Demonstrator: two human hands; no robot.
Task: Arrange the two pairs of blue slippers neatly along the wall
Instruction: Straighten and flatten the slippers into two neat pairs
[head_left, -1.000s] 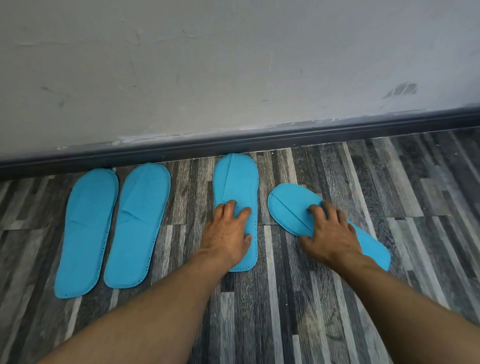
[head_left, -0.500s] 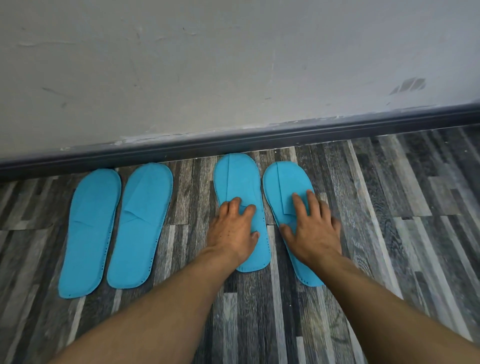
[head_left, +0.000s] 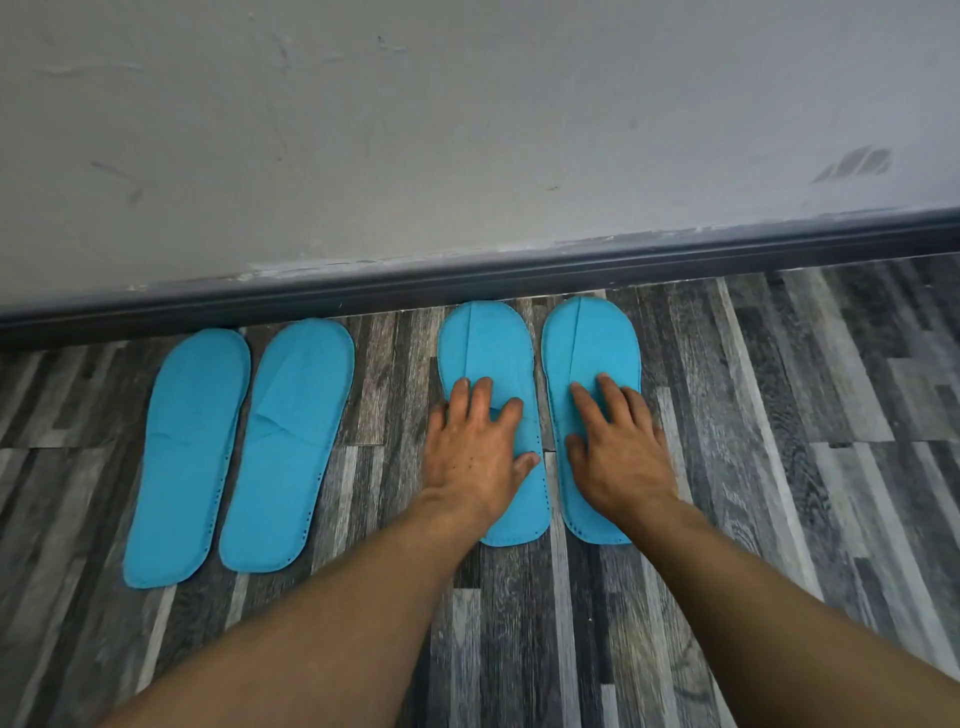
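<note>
Four flat blue slippers lie on the floor with their toes toward the wall. The left pair, one slipper (head_left: 187, 457) and its mate (head_left: 291, 441), lies side by side, untouched. My left hand (head_left: 475, 457) rests flat, fingers spread, on the third slipper (head_left: 485, 343). On the fourth slipper (head_left: 592, 348) my right hand (head_left: 618, 457) presses flat in the same way. The right pair lies parallel with a narrow gap between the two slippers, toes close to the baseboard. Neither hand grips anything.
A dark baseboard (head_left: 467, 280) runs along the foot of the grey wall (head_left: 467, 130). The floor (head_left: 779, 467) is grey wood-pattern planking. Bare floor stretches to the right of the slippers and in front of them.
My right hand has turned the fourth slipper from a slant to straight and slid it up beside the third, toe toward the wall. The left hand and the third slipper barely moved.
</note>
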